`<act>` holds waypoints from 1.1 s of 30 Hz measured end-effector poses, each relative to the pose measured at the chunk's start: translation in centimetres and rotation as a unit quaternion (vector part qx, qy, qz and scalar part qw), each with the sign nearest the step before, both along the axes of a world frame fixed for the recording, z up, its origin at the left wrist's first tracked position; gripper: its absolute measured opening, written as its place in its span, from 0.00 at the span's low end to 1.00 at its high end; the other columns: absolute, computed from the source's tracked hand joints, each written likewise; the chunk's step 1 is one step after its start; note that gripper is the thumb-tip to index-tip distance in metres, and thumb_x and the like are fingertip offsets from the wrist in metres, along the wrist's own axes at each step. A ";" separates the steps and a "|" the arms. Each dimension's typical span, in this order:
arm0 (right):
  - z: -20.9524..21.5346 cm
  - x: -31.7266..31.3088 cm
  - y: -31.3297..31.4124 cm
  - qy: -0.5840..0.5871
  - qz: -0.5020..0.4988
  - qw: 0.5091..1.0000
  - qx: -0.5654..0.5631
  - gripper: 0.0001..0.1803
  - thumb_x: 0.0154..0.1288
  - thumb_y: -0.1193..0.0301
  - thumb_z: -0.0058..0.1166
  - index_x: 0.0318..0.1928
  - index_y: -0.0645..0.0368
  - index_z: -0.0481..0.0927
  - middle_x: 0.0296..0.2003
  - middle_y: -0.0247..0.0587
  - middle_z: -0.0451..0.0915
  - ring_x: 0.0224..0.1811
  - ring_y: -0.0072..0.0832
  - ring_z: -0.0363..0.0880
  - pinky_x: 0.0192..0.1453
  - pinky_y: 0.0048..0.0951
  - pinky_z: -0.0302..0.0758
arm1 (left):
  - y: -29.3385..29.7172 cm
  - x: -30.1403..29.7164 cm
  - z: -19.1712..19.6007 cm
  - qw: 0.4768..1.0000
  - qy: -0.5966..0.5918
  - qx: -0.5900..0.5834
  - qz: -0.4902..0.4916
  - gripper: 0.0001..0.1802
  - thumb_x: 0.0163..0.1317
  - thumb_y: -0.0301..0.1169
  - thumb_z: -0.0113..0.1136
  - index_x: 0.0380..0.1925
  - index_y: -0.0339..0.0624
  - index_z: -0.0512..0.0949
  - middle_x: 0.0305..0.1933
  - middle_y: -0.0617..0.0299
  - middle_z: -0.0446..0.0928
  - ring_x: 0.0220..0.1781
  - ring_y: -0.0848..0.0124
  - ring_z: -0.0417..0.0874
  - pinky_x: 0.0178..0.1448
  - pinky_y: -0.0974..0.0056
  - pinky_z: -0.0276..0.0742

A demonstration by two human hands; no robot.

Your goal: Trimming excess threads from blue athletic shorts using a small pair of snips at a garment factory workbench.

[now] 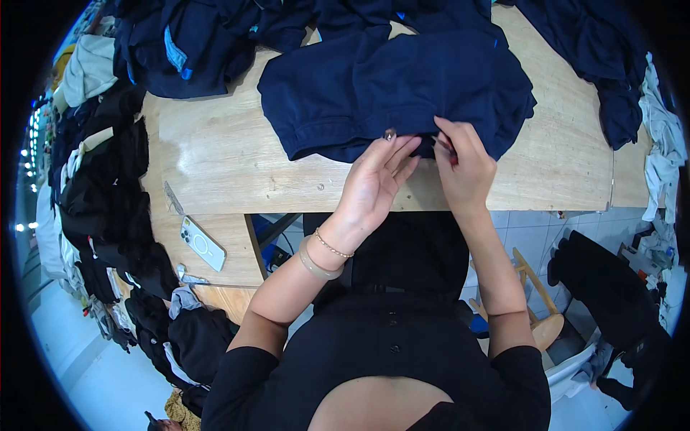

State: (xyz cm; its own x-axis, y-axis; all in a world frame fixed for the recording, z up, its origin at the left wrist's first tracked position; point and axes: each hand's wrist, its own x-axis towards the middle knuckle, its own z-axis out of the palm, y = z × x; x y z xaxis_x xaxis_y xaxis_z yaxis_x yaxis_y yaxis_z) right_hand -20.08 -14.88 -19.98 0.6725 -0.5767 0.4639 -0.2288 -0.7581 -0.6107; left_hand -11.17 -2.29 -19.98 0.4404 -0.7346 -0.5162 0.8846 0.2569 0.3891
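Observation:
A navy blue garment (402,86) lies folded on the wooden table, its near edge close to the front. My left hand (374,176) is at that edge, palm turned up and fingers stretched out, the thumb apart against the cloth. My right hand (466,169) is just to its right, fingers bent and closed around a small object with a red part (453,156). Most of that object is hidden by the fingers, so its kind does not show. The right index finger touches the garment's edge.
More navy garments (194,50) lie heaped at the far left, and others (589,43) at the far right. Dark clothes (108,187) hang along the table's left side. A pale phone (203,243) rests on the lower left board. A wooden stool (539,294) stands at the right.

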 end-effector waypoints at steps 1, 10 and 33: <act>0.9 -0.2 0.8 -0.027 0.002 0.999 0.024 0.22 0.43 0.88 0.59 0.43 0.60 0.80 0.31 0.37 0.79 0.27 0.27 0.81 0.31 0.22 0.77 | -0.3 0.5 1.0 1.000 0.015 -0.015 0.003 0.19 0.69 0.39 0.55 0.54 0.42 0.71 0.59 0.58 0.74 0.60 0.65 0.75 0.69 0.56 0.65; 7.9 -2.8 2.2 0.086 0.116 0.933 0.329 0.15 0.63 0.79 0.50 0.51 0.64 0.76 0.36 0.32 0.67 0.36 0.17 0.66 0.40 0.16 0.65 | 1.1 2.4 6.5 0.972 -0.191 -0.055 0.125 0.14 0.72 0.31 0.50 0.54 0.37 0.71 0.57 0.57 0.76 0.61 0.67 0.76 0.67 0.58 0.73; 10.2 2.2 -2.7 -0.086 0.177 0.979 0.052 0.11 0.56 0.72 0.65 0.40 0.60 0.81 0.33 0.33 0.80 0.33 0.21 0.73 0.37 0.20 0.68 | 2.4 3.1 8.8 0.977 -0.190 -0.050 0.078 0.16 0.73 0.32 0.45 0.51 0.34 0.74 0.55 0.50 0.78 0.57 0.62 0.81 0.60 0.58 0.78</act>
State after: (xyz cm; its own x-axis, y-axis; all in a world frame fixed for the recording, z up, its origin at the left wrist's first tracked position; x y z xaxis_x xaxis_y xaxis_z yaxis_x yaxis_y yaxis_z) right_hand -17.84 -17.63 -9.75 0.7556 -0.3724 0.5389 0.1492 -0.7032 -0.6952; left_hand -8.04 0.08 -11.13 0.6976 -0.6812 -0.2221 0.6276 0.4315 0.6480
